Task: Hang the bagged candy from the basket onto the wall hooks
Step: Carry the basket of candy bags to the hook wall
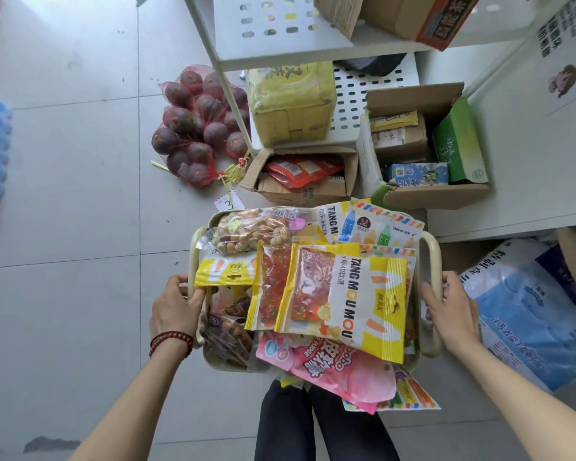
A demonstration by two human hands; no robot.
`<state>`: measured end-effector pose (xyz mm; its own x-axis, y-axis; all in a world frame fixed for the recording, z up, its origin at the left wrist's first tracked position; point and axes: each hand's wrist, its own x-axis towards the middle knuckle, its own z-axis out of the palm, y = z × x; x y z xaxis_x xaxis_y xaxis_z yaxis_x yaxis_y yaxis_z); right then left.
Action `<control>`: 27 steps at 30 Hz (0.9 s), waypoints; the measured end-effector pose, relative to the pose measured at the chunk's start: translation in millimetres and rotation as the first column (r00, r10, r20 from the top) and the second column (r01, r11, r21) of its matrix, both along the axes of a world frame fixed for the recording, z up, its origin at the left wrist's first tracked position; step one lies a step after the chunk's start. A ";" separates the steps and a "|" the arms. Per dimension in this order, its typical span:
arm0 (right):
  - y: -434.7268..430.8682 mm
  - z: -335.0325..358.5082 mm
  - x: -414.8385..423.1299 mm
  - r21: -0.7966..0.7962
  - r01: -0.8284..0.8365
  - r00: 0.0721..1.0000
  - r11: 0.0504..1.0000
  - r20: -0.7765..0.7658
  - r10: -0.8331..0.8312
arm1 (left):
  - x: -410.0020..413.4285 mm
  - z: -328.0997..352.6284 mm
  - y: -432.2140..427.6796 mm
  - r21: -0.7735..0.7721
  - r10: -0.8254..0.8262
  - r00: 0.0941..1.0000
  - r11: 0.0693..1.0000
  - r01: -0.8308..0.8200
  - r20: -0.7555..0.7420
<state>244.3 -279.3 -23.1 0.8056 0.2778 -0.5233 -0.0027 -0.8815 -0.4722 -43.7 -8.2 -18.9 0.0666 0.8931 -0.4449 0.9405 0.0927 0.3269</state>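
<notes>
A candy bag (363, 304) is showing yellow and white with orange stripes; a pink bag (346, 371) is glowing against the cream basket (431, 247); red netting (177, 83) is covering dark purple fruit (215, 134); a box (456, 144) is showing green.

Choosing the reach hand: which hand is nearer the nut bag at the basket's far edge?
Left. The left hand grips the basket by its left handle, just short of the nut bag; the right hand grips the right handle, across the basket.
</notes>
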 end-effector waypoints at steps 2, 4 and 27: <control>4.8 8.8 4.9 0.022 -0.030 1.000 0.999 0.009 0.030 | -2.4 8.4 -1.7 0.012 0.023 0.999 1.000 -0.023 0.027; 12.8 18.9 10.9 0.032 -0.062 0.998 0.998 0.021 0.061 | -4.3 16.9 -3.7 0.029 0.057 0.997 0.998 -0.058 0.057; 153.4 77.1 -132.1 0.135 -0.745 0.665 0.654 0.064 0.744 | -256.3 67.2 -151.5 -0.147 0.751 0.518 0.615 -0.775 0.409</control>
<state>112.1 -125.9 54.0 0.2982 0.8531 -0.4282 0.6272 -0.5133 -0.5858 -300.0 -159.7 48.3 -0.4966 0.7062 -0.5046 0.2970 0.6845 0.6657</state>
